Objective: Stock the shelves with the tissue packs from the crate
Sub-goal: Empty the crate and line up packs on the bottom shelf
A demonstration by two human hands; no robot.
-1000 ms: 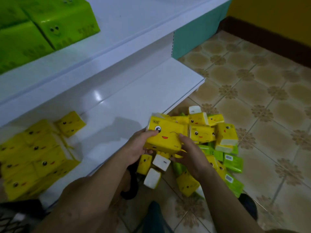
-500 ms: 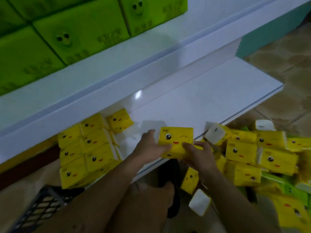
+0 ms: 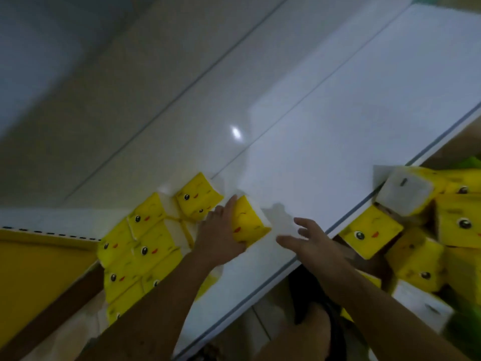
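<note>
My left hand [image 3: 220, 234] holds a yellow tissue pack [image 3: 250, 220] with a smiley face on the white lower shelf [image 3: 338, 121], right beside a stack of several yellow packs [image 3: 145, 238] at the shelf's left end. My right hand [image 3: 309, 241] hovers just right of that pack with fingers spread and holds nothing. A loose pile of yellow tissue packs [image 3: 372, 230] lies on the floor to the right of the shelf edge.
The upper shelf's underside [image 3: 78, 74] hangs over the lower shelf. A yellow wall with a brown skirting [image 3: 33, 269] stands at the left. A white-sided pack [image 3: 403, 191] tops the floor pile. My knee [image 3: 307, 332] is below the shelf edge.
The pack went from over the shelf's front edge onto the shelf beside the stack. My right hand let go of it and opened. The view tilted down and closer.
</note>
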